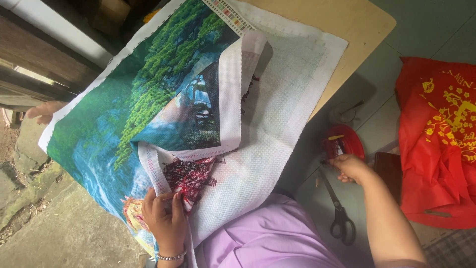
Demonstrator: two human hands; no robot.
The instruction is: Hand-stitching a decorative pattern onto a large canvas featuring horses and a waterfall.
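Note:
A large cross-stitch canvas (277, 124) with a green tree and blue water picture lies over a tan table (347, 30) and my lap. One corner is folded back, showing the white underside and a dark red stitched patch (191, 178). My left hand (166, 216) pinches the canvas edge beside that red patch. My right hand (349, 166) reaches out to the right, fingers closed at the rim of a small red round container (347, 141) holding threads; what it grips is too small to tell.
Black-handled scissors (339, 211) lie on the grey floor below my right hand. A red cloth bag with yellow print (439, 139) sits at the right. Another person's hand (42, 111) shows at the left edge. A brown box (389, 168) lies beside the container.

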